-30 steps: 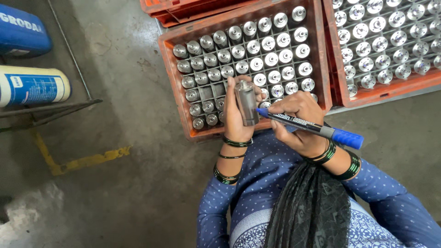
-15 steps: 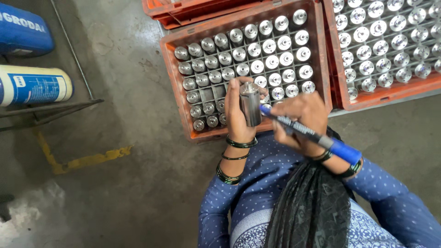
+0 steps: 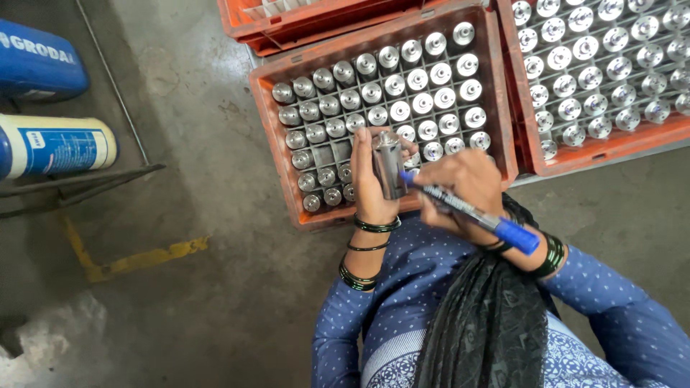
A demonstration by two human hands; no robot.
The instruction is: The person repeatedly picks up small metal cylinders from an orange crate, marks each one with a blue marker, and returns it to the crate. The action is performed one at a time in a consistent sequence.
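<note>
Lower centre of the frame: blue dotted sleeves, dark bangles at both wrists, a black scarf hanging down the middle. Left hand (image 3: 372,188) is wrapped around a short metal cylinder (image 3: 389,167), held upright just above the near edge of the orange crate (image 3: 277,136). Right hand (image 3: 463,188) grips a blue marker (image 3: 471,213), pinched like a pen, its tip touching the side of the cylinder. The crate is divided into a grid; most cells carry the same metal cylinders standing on end, but several cells near the lower left of the grid, close to the left hand, are empty. Judgement: marking is under way on one piece, and whether the pieces in the crate already bear marks cannot be told from above. Further right, a second orange crate (image 3: 672,133) is packed with similar parts; a third crate (image 3: 287,21) sits at the top edge. Floor is worn grey concrete with a faded yellow line (image 3: 144,257). Far left: blue and cream drums (image 3: 57,144) lying on a metal rack.
</note>
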